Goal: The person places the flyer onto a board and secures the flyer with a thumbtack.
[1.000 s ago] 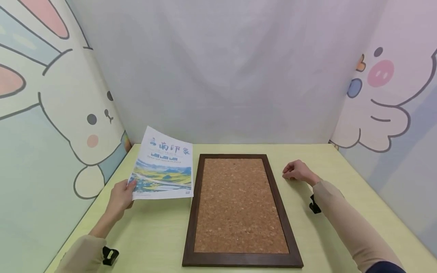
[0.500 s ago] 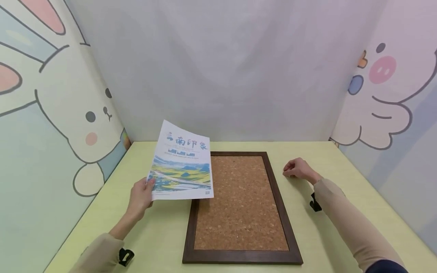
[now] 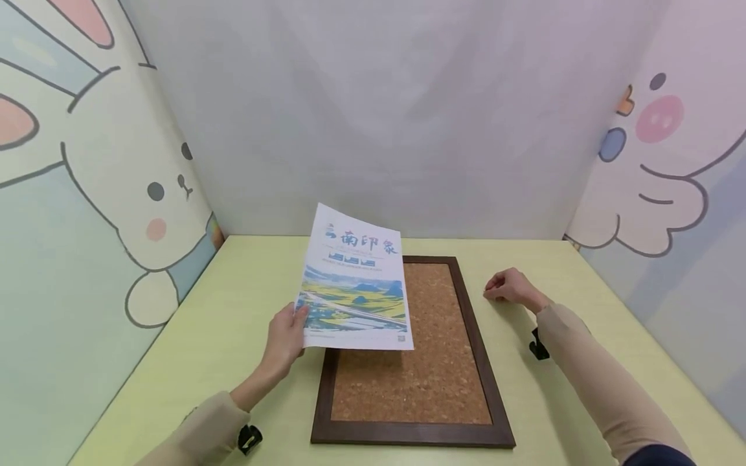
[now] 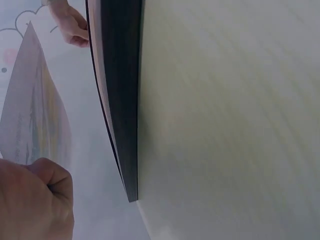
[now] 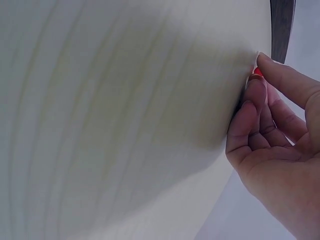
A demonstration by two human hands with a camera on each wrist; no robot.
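My left hand (image 3: 285,336) grips a printed poster sheet (image 3: 355,291) by its lower left edge, thumb on the front. The sheet shows blue lettering over a green and blue landscape. It hangs tilted above a cork board (image 3: 431,388) with a dark brown frame, covering its upper left part and casting a shadow on the cork. Beyond the board's right side, my right hand (image 3: 514,288) rests low at the table. In the right wrist view, its thumb and fingertips pinch a small red object (image 5: 258,71), mostly hidden by the fingers.
The pale yellow-green table (image 3: 245,278) lies under everything. A grey-white curtain (image 3: 466,129) closes off the back. Cartoon-printed side walls stand on the left, with a rabbit (image 3: 122,194), and on the right.
My left hand has carried the poster rightward from beside the cork board to above its left half. The right hand has stayed in place.
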